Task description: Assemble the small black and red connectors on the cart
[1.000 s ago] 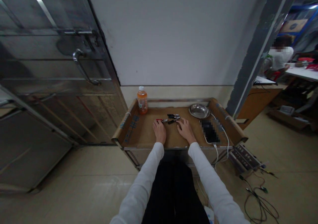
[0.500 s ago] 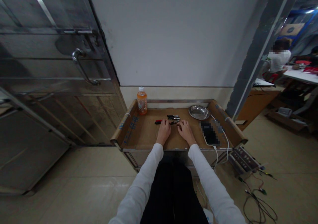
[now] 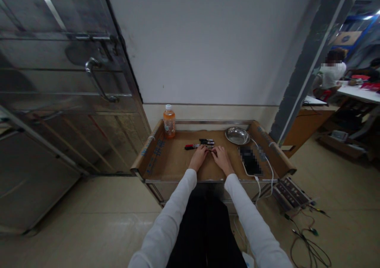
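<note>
My left hand (image 3: 198, 157) and my right hand (image 3: 222, 159) meet over the middle of the cardboard-lined cart top. Both hands are closed, with fingertips pinched around something small and thin that I cannot make out. Just beyond the left fingers lies a red and black pen (image 3: 190, 147), its right end running toward the hands. Behind it, several black pens with clear or silvery parts (image 3: 207, 141) lie side by side.
An orange drink bottle (image 3: 169, 122) stands at the back left. A steel dish (image 3: 237, 135) sits at the back right, with a phone (image 3: 251, 162) on a white cable (image 3: 272, 173) in front. Raised sides edge the cart (image 3: 148, 151). A person (image 3: 331, 72) sits far right.
My left hand has moved right, and its fingertips now meet those of my right hand. More of the red and black pen shows. The right hand has barely shifted.
</note>
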The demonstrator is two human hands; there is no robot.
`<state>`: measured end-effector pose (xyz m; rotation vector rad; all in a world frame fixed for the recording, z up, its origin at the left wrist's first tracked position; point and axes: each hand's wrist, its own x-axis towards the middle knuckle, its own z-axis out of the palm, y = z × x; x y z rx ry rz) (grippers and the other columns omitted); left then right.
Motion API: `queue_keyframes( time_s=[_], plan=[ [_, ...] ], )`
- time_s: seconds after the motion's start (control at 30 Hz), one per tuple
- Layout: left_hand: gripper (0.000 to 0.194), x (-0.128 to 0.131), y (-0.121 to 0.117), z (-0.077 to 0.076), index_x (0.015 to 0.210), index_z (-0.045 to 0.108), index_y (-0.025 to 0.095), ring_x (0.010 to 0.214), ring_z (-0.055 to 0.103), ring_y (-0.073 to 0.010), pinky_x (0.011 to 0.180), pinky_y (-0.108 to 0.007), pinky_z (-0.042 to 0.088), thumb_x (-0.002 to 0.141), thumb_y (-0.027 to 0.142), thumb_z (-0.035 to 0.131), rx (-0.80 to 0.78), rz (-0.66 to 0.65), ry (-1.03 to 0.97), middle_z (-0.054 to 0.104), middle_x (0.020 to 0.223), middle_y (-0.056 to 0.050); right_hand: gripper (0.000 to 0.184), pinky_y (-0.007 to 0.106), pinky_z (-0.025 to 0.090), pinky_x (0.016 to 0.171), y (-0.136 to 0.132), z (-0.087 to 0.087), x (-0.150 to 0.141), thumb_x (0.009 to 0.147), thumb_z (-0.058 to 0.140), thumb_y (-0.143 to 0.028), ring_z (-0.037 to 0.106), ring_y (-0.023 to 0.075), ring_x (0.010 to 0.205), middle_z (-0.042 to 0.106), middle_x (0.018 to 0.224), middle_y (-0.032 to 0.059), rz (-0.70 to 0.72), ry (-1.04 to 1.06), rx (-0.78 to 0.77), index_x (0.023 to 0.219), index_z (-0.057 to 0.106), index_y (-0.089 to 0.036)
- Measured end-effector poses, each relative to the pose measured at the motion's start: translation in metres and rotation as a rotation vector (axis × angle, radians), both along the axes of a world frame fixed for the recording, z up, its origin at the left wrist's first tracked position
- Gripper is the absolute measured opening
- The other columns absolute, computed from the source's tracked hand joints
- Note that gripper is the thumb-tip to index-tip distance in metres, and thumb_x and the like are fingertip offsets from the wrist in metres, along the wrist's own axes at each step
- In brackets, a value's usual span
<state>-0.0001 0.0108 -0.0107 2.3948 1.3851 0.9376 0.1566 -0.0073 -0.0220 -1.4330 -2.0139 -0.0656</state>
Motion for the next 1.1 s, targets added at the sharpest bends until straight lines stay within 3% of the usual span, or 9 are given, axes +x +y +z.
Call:
queue_keyframes(
  time_s=[0.23, 0.83, 0.93, 1.1],
  plan=[
    [0.014, -0.003, 0.002, -0.006, 0.095, 0.062, 0.017, 0.103, 0.056, -0.0187, 0.094, -0.037, 0.046, 0.089, 0.017, 0.048, -0.017, 0.012, -0.052, 0.058, 0.107, -0.008, 0.020, 0.036, 0.041, 0.082, -0.001, 0.000, 0.001, 0.091, 0.039, -0.020, 0.051, 0.0233, 0.089, 0.060, 0.093, 0.0083, 0.022, 0.060, -0.029, 0.091, 0.059, -0.020],
    [0.018, -0.003, 0.001, -0.005, 0.103, 0.057, 0.017, 0.102, 0.058, -0.0173, 0.093, -0.034, 0.047, 0.089, 0.014, 0.047, -0.023, -0.136, -0.147, 0.059, 0.107, -0.007, 0.019, 0.036, 0.044, 0.085, 0.001, -0.003, 0.001, 0.091, 0.043, -0.019, 0.052, 0.0216, 0.093, 0.060, 0.096, 0.0077, 0.126, 0.120, -0.057, 0.095, 0.062, -0.019],
    [0.026, -0.003, -0.002, 0.001, 0.112, 0.054, 0.018, 0.106, 0.057, -0.0166, 0.096, -0.034, 0.045, 0.090, 0.012, 0.041, 0.010, -0.129, -0.129, 0.059, 0.114, -0.008, 0.020, 0.035, 0.044, 0.084, 0.001, -0.004, 0.000, 0.091, 0.043, -0.020, 0.053, 0.0209, 0.092, 0.059, 0.093, 0.0066, 0.098, 0.125, -0.054, 0.092, 0.063, -0.020],
    [0.037, -0.003, -0.008, 0.011, 0.127, 0.049, 0.022, 0.126, 0.044, -0.0193, 0.107, -0.039, 0.033, 0.091, 0.015, 0.042, 0.048, -0.060, 0.062, 0.055, 0.131, -0.007, 0.025, 0.031, 0.044, 0.081, -0.002, 0.000, 0.000, 0.093, 0.040, -0.022, 0.055, 0.0186, 0.089, 0.057, 0.095, 0.0075, -0.039, 0.120, -0.037, 0.097, 0.065, -0.019]
  ],
)
